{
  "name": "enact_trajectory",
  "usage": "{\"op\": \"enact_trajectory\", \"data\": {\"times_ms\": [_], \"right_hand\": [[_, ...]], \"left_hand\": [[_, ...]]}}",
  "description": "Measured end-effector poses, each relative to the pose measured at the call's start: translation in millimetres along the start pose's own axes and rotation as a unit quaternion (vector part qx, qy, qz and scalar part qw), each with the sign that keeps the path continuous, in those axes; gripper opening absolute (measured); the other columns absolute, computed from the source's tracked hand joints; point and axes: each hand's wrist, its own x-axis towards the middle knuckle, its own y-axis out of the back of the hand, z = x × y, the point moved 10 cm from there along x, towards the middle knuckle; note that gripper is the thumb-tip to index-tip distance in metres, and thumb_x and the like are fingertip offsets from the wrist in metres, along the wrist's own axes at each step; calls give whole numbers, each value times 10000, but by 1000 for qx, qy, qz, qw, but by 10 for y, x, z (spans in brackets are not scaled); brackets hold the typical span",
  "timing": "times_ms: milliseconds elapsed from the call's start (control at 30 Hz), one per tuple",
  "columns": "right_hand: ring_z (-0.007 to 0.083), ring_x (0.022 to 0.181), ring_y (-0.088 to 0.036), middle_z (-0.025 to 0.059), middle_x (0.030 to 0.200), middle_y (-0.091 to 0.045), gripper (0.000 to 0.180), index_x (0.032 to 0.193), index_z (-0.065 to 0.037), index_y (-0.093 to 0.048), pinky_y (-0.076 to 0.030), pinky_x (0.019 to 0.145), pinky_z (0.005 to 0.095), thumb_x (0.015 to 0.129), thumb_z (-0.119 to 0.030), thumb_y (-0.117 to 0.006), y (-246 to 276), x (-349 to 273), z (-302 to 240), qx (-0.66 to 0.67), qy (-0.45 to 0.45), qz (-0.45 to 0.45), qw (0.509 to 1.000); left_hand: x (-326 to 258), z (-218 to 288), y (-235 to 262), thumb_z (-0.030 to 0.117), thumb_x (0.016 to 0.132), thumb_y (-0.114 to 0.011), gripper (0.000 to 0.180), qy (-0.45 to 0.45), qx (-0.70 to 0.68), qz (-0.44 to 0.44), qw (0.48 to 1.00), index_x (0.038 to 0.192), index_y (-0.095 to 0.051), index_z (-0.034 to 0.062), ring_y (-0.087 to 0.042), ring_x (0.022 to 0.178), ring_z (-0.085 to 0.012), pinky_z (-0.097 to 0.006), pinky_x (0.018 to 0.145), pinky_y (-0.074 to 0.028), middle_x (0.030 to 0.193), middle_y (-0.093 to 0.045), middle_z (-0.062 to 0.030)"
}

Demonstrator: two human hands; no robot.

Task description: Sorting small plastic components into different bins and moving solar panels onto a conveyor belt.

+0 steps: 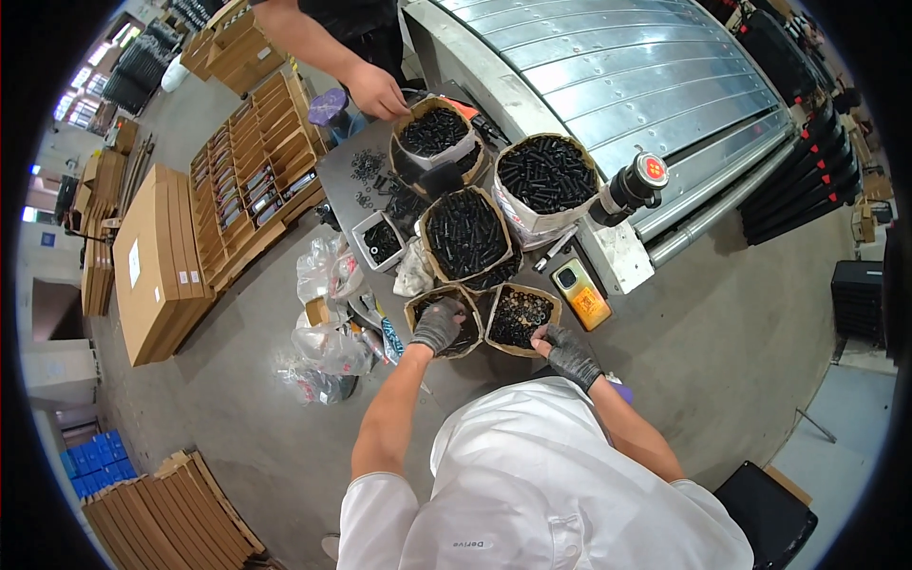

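My left hand (439, 326), in a grey glove with bare fingertips, reaches into a brown-rimmed box (471, 350). Its fingers are curled together, and what they hold, if anything, is hidden. My right hand (568, 355), gloved the same way, is at the right front edge of the neighbouring box (513, 349). Thumb and fingers are pinched there, on something too small to make out. Small black and brassy ring-like parts (522, 315) fill that box. Just beyond both boxes stands a container of short black rod-like parts (465, 233).
Another bin of black parts (546, 176) stands farther right. A phone (581, 294) lies near the table's right edge, beside a black cylindrical tool (627, 190). Across the table, another person's hand (378, 92) touches a round bin (434, 133). Plastic bags (332, 351) sit at left.
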Motion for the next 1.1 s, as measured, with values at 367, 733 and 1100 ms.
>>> {"op": "enact_trajectory", "data": {"times_ms": [367, 733, 1100], "right_hand": [[142, 753, -602, 71, 783, -631, 166, 943, -22, -599, -481, 695, 274, 863, -166, -593, -55, 2, -30, 8, 4, 6, 1000], [230, 940, -609, 110, 1022, -617, 279, 1066, -38, -570, -487, 822, 319, 788, -22, -559, -225, 438, 281, -43, 81, -9, 996], [378, 1065, -552, 225, 1163, -561, 523, 1219, -68, -549, -436, 933, 425, 733, -207, -683, -805, 839, -10, -333, 60, -20, 941]], "left_hand": [[72, -36, -254, 213, 764, -546, 311, 159, 6, 66, 985, 990, -662, 34, -615, 959, -396, -426, 858, -499, 997, -641, -246], [-684, -456, -90, 49, 777, -648, 192, 130, -477, 197, 846, 966, -662, 15, -614, 800, -142, -262, 720, -496, 878, -671, -81], [-1168, -258, -115, 73, 844, -638, 221, 163, -566, 203, 783, 1044, -655, -19, -611, 824, -129, -253, 754, -503, 909, -672, -63]]}}
